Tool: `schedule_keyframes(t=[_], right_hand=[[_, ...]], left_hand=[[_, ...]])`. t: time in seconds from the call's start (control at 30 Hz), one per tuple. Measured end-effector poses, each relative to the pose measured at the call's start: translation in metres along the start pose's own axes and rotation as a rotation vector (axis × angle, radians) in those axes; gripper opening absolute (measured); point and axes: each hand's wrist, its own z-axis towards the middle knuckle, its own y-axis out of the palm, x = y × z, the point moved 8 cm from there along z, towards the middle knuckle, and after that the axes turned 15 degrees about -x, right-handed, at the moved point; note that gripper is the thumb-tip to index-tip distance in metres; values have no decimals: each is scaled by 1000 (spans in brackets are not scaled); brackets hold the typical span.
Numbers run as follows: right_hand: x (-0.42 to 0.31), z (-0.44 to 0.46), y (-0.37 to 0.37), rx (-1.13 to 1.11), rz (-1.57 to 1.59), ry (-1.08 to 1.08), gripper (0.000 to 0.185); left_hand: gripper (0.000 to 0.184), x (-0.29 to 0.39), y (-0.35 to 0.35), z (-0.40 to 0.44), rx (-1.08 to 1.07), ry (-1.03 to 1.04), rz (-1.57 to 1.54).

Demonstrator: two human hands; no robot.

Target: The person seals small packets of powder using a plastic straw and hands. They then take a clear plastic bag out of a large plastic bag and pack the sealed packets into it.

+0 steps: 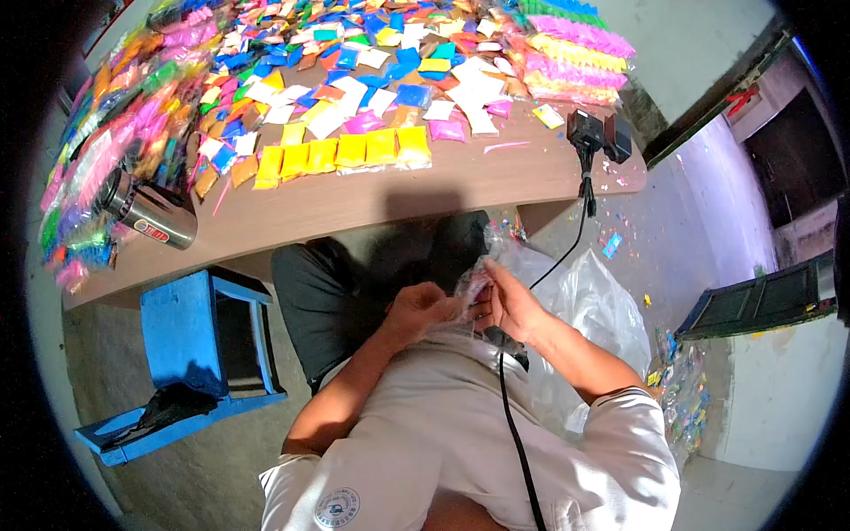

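Over my lap, a thin clear plastic bag (467, 288) is held between both hands. My left hand (420, 310) pinches its left side with closed fingers. On the other side, my right hand (509, 305) grips the bag, thumb pointing up along it. The bag looks crumpled, and whether anything is inside I cannot tell. Beyond the hands, a row of yellow packets (343, 154) lies along the near edge of the table (328, 208). Behind that row spreads a heap of small packets (345, 84) in blue, white, brown, pink and other colours.
A steel flask (150, 212) lies at the table's left, near bagged colourful packets (115, 142). Stacked packets (575, 57) and a black device (598, 137) with a cable sit at right. A blue chair (181, 336) stands left; a large clear bag (593, 301) lies right of my lap.
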Motion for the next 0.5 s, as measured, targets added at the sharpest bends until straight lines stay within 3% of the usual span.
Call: schedule_keyframes(t=[0.07,0.1,0.17,0.23,0.3,0.33,0.4,0.47,0.5], right_hand=[[7,2,-15,61,-156,-49,29],[9,4,-18,60,-155,-51,29],[-35,-11,17,108,-1346,-579,26],[-55,-24,49,147,-1446,-609,27],[-70,-40,78,186,-1546,-637,30],[-68,-36,73,228,-1515,-413,37],[-58,-30,56,261,-1470,-186,43],[-49,-26,59,214,-1841,-384,55],[-47,-24,57,205,-1838,-381,55]], left_hand=[[23,-4,1,0,-25,-52,68],[24,-5,1,1,-49,-97,138],[25,-9,-1,2,-46,-113,166],[27,-15,-3,4,-45,-123,194],[28,-17,-12,3,30,-28,-22],[28,-18,-16,2,28,-27,-20],[29,-10,-26,-4,93,51,-9],[32,-7,-31,-9,134,40,-42],[34,-6,-35,-11,172,32,-71]])
